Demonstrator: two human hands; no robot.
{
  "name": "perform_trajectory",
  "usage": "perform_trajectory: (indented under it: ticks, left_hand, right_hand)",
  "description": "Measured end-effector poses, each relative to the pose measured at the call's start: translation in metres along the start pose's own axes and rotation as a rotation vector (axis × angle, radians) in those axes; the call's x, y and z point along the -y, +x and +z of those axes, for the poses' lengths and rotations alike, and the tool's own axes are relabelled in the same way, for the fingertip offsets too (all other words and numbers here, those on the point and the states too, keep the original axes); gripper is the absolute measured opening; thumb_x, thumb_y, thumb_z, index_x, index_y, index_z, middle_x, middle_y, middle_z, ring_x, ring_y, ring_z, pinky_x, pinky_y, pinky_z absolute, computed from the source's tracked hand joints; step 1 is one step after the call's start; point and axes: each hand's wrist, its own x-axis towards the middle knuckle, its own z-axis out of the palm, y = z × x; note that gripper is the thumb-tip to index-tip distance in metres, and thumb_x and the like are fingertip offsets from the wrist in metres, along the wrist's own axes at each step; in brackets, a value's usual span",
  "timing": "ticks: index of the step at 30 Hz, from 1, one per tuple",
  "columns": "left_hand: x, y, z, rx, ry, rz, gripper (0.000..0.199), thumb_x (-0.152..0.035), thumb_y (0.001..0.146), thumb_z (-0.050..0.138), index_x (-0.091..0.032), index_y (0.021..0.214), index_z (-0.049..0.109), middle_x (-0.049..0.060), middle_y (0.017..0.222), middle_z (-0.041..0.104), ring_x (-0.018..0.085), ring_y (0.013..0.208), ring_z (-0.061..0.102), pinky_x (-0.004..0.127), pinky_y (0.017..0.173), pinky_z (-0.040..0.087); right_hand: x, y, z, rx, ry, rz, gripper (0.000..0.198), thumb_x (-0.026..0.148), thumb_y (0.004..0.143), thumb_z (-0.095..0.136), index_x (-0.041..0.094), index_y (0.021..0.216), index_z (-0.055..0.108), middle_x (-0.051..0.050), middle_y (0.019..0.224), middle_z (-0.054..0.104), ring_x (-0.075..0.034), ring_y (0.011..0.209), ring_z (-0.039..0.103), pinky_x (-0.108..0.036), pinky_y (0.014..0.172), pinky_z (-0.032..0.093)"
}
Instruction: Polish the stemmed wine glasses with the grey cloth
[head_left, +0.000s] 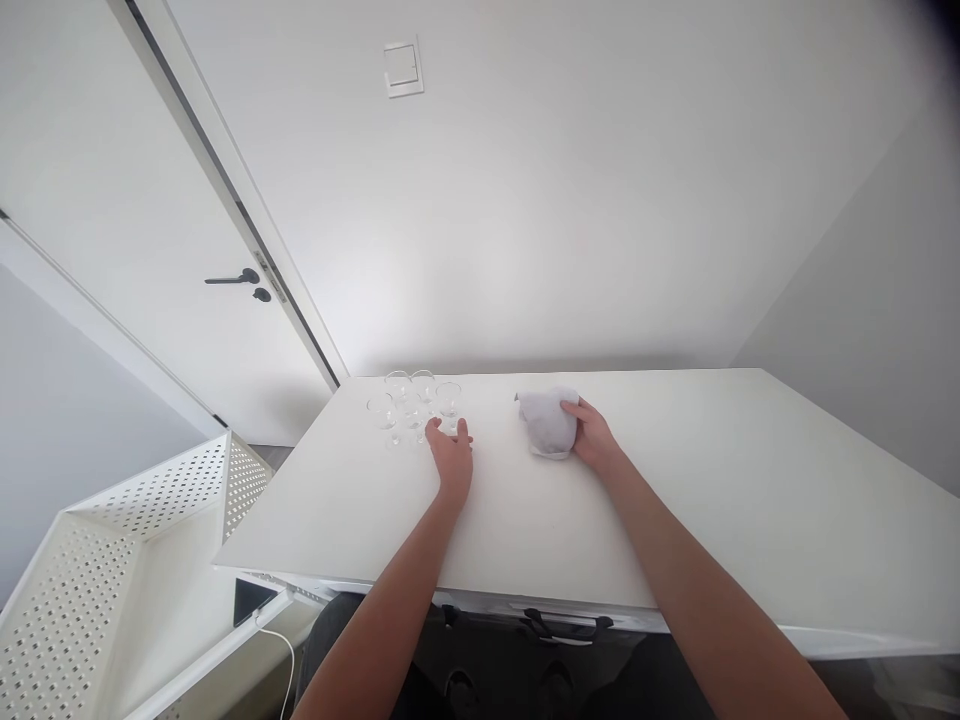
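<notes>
Several clear stemmed glasses stand close together at the back left of the white table. My left hand (451, 455) is just in front of the nearest right-hand glass (448, 402), its thumb and fingers spread apart near the stem. Whether a fingertip touches that glass I cannot tell. Left of it is another stemmed glass (382, 410). My right hand (594, 435) grips a light grey cloth (550, 422) by its right edge, thumb over the front. The cloth looks bunched and rounded, just above or on the tabletop; its inside is hidden.
The white table (517, 535) runs along a pale wall with a light switch (403, 67). A white perforated rack (82, 570) stands at the left, with a dark flat object (251, 600) and a white cable (289, 650). Behind it is a door with a dark handle (234, 279).
</notes>
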Motion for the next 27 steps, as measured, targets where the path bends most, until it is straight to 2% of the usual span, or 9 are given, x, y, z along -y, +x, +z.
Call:
perform_trajectory:
  ticks: [3, 7, 10, 12, 14, 17, 20, 23, 27]
  left_hand:
    - [-0.001, 0.006, 0.005, -0.059, -0.048, -0.038, 0.060, -0.059, 0.099, 0.044, -0.025, 0.145, 0.027, 0.014, 0.127, 0.058, 0.020, 0.091, 0.066, 0.036, 0.081, 0.051]
    - [-0.005, 0.009, 0.015, -0.190, 0.087, 0.060, 0.042, -0.053, 0.099, 0.048, -0.025, 0.130, 0.044, 0.011, 0.124, 0.061, 0.025, 0.114, 0.057, 0.038, 0.087, 0.048]
    - [-0.008, 0.012, 0.018, -0.198, 0.164, 0.173, 0.034, -0.048, 0.102, 0.045, -0.022, 0.125, 0.050, 0.008, 0.108, 0.067, 0.025, 0.111, 0.056, 0.041, 0.092, 0.045]
    - [-0.010, 0.017, 0.018, -0.140, 0.232, 0.312, 0.034, -0.046, 0.103, 0.045, -0.022, 0.125, 0.053, 0.006, 0.101, 0.068, 0.023, 0.106, 0.058, 0.042, 0.097, 0.042]
    - [-0.013, 0.024, 0.017, -0.014, 0.324, 0.496, 0.036, -0.045, 0.103, 0.048, -0.023, 0.131, 0.054, 0.004, 0.098, 0.069, 0.021, 0.101, 0.059, 0.039, 0.097, 0.042]
    - [-0.015, 0.035, 0.017, 0.211, 0.509, 0.695, 0.045, -0.042, 0.102, 0.052, -0.028, 0.145, 0.048, 0.000, 0.094, 0.069, 0.017, 0.085, 0.062, 0.031, 0.083, 0.045]
    - [-0.014, 0.039, 0.019, 0.324, 0.627, 0.746, 0.053, -0.041, 0.101, 0.053, -0.031, 0.152, 0.040, -0.002, 0.092, 0.068, 0.014, 0.072, 0.059, 0.027, 0.070, 0.044]
    - [-0.013, 0.036, 0.022, 0.316, 0.658, 0.802, 0.056, -0.041, 0.102, 0.051, -0.027, 0.154, 0.038, 0.001, 0.097, 0.066, 0.014, 0.075, 0.060, 0.028, 0.073, 0.045]
    - [-0.012, 0.032, 0.024, 0.322, 0.704, 0.813, 0.055, -0.047, 0.099, 0.055, -0.027, 0.149, 0.048, 0.002, 0.101, 0.064, 0.014, 0.071, 0.057, 0.030, 0.074, 0.046]
  right_hand:
    - [0.000, 0.001, 0.001, -0.013, 0.000, 0.016, 0.035, 0.040, 0.076, 0.081, 0.020, 0.104, 0.074, -0.010, 0.113, 0.074, -0.029, 0.106, 0.067, -0.039, 0.084, 0.057]
    - [-0.002, 0.004, 0.002, -0.028, -0.005, -0.005, 0.034, 0.041, 0.076, 0.081, 0.020, 0.102, 0.075, -0.009, 0.114, 0.075, -0.030, 0.107, 0.068, -0.039, 0.086, 0.058]
    - [-0.003, 0.005, 0.005, -0.068, -0.027, -0.042, 0.034, 0.041, 0.075, 0.081, 0.022, 0.102, 0.075, -0.009, 0.116, 0.074, -0.030, 0.108, 0.067, -0.040, 0.087, 0.058]
    - [-0.003, 0.004, 0.007, -0.084, -0.050, -0.064, 0.036, 0.043, 0.075, 0.081, 0.023, 0.104, 0.075, -0.009, 0.117, 0.074, -0.030, 0.109, 0.067, -0.041, 0.087, 0.058]
    - [-0.003, 0.002, 0.009, -0.073, -0.090, -0.079, 0.039, 0.046, 0.077, 0.079, 0.023, 0.108, 0.074, -0.009, 0.117, 0.073, -0.030, 0.109, 0.067, -0.041, 0.087, 0.057]
    - [-0.004, -0.001, 0.011, -0.034, -0.196, -0.116, 0.043, 0.051, 0.082, 0.073, 0.023, 0.115, 0.072, -0.008, 0.115, 0.073, -0.028, 0.104, 0.067, -0.040, 0.085, 0.055]
    - [-0.005, -0.005, 0.012, 0.023, -0.344, -0.218, 0.045, 0.054, 0.085, 0.069, 0.022, 0.116, 0.070, -0.007, 0.109, 0.073, -0.027, 0.100, 0.066, -0.038, 0.082, 0.054]
    - [-0.004, -0.009, 0.013, 0.036, -0.488, -0.313, 0.040, 0.055, 0.086, 0.068, 0.021, 0.107, 0.070, -0.006, 0.101, 0.072, -0.026, 0.095, 0.065, -0.038, 0.080, 0.052]
    - [0.001, -0.016, 0.014, -0.027, -0.662, -0.425, 0.037, 0.057, 0.088, 0.064, 0.022, 0.100, 0.064, -0.006, 0.093, 0.069, -0.024, 0.086, 0.061, -0.037, 0.073, 0.051]
